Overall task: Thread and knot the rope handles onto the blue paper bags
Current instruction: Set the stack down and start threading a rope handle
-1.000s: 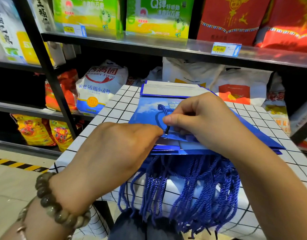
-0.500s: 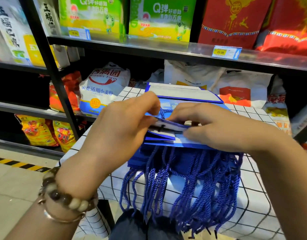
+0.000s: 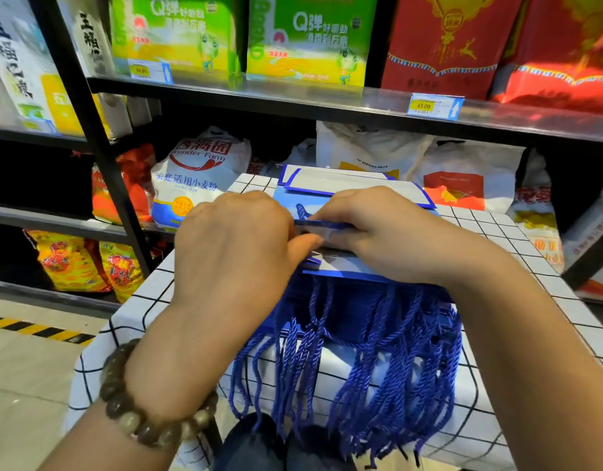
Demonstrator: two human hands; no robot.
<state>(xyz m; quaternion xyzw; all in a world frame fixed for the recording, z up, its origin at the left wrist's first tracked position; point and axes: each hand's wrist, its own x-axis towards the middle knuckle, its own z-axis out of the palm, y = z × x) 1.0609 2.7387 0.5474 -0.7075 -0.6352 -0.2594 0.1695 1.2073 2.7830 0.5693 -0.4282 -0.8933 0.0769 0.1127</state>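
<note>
**A:** Where do things stand?
**B:** The left grip (image 3: 232, 253) pinches the lip of the top bag (image 3: 327, 225), on the stack at mid-bench (image 3: 490, 232). 1 rope end (image 3: 301, 210) pokes up beside it. The right grip (image 3: 378, 232) pinches the same lip.
**A:** What's the risk?
**B:** A short tail may slip back out unknotted, and hard pulling may tear the paper. The loose ropes (image 3: 395, 351) over the near edge could snag.

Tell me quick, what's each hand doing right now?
Left hand: curled, gripping the blue paper bag at its top edge.
Right hand: pinching the same bag's folded rim.
</note>
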